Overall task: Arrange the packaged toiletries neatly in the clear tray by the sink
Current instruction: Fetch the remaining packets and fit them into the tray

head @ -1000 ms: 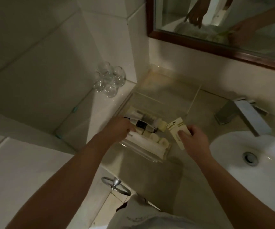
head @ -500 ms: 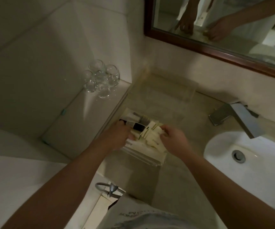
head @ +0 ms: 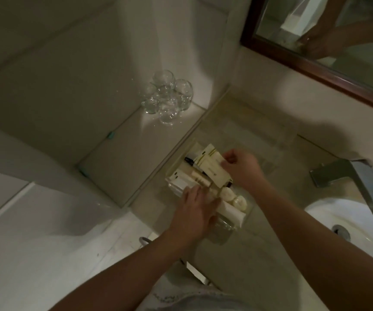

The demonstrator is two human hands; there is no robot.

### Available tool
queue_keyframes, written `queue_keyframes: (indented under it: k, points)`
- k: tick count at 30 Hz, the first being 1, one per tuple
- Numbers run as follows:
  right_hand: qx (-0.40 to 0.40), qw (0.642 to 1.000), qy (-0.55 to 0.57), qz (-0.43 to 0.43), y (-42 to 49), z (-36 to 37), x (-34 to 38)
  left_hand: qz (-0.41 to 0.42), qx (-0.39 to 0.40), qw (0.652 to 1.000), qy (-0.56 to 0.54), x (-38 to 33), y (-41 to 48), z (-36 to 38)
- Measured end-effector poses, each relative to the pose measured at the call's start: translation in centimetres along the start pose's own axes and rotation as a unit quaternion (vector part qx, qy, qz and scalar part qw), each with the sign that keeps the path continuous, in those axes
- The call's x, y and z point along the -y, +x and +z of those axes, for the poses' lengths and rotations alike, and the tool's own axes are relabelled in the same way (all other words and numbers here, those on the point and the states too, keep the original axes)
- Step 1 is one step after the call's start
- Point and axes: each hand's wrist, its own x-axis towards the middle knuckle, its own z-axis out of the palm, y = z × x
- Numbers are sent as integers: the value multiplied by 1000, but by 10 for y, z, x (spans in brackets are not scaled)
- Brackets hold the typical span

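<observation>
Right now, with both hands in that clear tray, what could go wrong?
The cream packet pinched by the right hand lies slanted across the dark-capped tubes; pressed down, it may jumble them. The left hand leans on the clear tray, which might slide toward the sink. A stray elbow could also reach the glasses on the ledge.

Tray's [head: 247,211] near end under left hand [head: 195,213]
</observation>
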Motion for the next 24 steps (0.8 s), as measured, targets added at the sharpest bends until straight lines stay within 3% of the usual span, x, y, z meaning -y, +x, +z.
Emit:
queue_keyframes:
  k: [11, 16, 19, 21, 24]
  points:
    - [9, 999, -35, -14, 9, 34, 13, -11, 15, 999, -40, 19, -4, 2]
    - [-13, 999, -37, -14, 13, 30, 15, 96, -20, 994, -44, 0, 15, 5]
    - [-22, 999, -25, -15, 12, 28, 14, 186, 104, 977, 5, -11, 37, 2]
    - [-18, 999, -25, -17, 11, 27, 13, 204, 203, 958, 17, -14, 49, -5]
    - [-8, 999, -29, -17, 10, 28, 11, 201, 216, 955, 27, -9, 53, -11]
